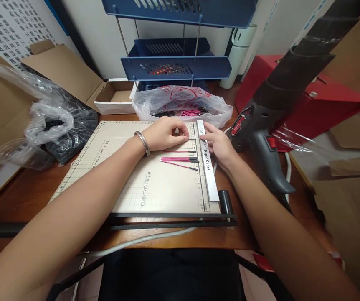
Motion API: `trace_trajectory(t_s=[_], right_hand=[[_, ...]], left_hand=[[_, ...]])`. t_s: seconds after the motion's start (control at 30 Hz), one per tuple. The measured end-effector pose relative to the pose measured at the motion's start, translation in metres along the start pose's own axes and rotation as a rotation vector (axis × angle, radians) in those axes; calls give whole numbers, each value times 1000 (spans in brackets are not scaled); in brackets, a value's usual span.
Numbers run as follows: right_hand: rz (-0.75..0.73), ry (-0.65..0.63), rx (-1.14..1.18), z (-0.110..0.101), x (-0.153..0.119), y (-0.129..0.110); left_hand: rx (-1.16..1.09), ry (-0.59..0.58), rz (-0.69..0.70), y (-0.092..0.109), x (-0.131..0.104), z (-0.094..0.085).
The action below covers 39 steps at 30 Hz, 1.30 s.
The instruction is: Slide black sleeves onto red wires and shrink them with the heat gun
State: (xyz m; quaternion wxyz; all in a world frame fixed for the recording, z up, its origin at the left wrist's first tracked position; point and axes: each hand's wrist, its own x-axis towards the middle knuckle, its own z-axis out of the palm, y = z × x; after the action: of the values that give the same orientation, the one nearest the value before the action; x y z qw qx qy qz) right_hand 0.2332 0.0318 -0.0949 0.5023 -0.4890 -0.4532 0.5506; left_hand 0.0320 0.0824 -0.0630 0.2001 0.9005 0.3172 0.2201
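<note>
Taking the cutting board's middle as the clock's centre, one clear plastic cup (21, 154) is lying at nine o'clock, beside one clear plastic bundle (70, 136) with dark contents. At eleven, one open cardboard box (119, 94) is standing. One cutting board (130, 184) is lying flat on the table (17, 200).

The left hand (164, 133), wearing one metal bracelet (143, 143), is pinching one thin dark piece (191, 139) between thumb and finger at one o'clock. Below it, pink-and-black sticks (179, 159) are lying on the board toward three: one apart, several bunched too closely to count, and one slanting. At twelve, one plastic bag (142, 106) is holding more, uncounted, before one blue rack (175, 69).

The right hand (219, 144) is resting loosely, unclenched, its thumb touching one metal guide strip (209, 179). Toward one, one white bottle (239, 56) is standing; toward two, one black heat gun (263, 138) and one red box (327, 104) are sitting.
</note>
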Motion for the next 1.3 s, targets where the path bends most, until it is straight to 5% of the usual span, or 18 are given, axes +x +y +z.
trace_trajectory(t_s=[1.3], right_hand=[[-72,-29,-35,-2,2,4]], left_hand=[[112,5,6,-4,3,-1]])
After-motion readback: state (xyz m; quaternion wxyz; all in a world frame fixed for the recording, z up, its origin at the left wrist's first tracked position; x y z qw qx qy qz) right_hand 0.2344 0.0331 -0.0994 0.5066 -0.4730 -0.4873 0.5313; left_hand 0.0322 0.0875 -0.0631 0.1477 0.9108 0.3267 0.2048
